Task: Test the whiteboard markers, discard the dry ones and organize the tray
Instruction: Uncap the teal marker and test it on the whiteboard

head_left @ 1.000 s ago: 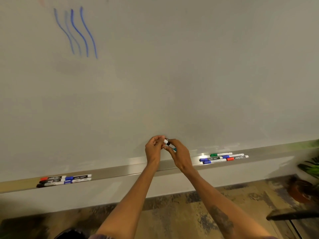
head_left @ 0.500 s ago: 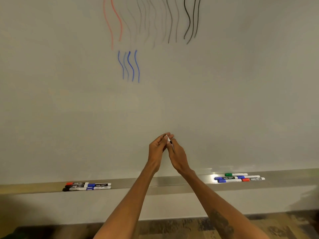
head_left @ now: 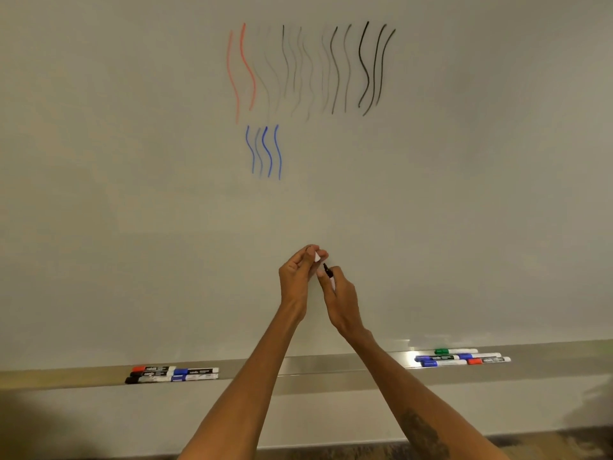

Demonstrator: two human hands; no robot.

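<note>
A: Parted since half a second ago: left hand (head_left: 296, 282) and right hand (head_left: 343, 302), then pressed together at the fingertips, now split by a small gap. Dark tip, hidden then, now bared.

B: Holding what?

A: Right hand: curled round a marker (head_left: 328, 271), tip pointing up and left toward the other hand. Left hand: pinching a small white piece (head_left: 317, 257) at the fingertips, just above that tip. Cap or not, cannot tell.

B: Touching the whiteboard (head_left: 464, 194)?

A: Cannot tell. Held in front of it, well below the strokes.

B: And the strokes?

A: Up top, red strokes (head_left: 243, 68) at left, faint grey strokes (head_left: 298, 68) in the middle, black strokes (head_left: 365, 64) at right. Beneath the red, blue strokes (head_left: 265, 151).

B: Tray?

A: Metal tray (head_left: 331, 368) along the board's lower edge. Left cluster (head_left: 172, 375): red, black and blue caps, lying lengthwise. Right cluster (head_left: 459, 357): green, blue and red caps, also lengthwise. Well apart, with both forearms crossing the ledge between them.
</note>
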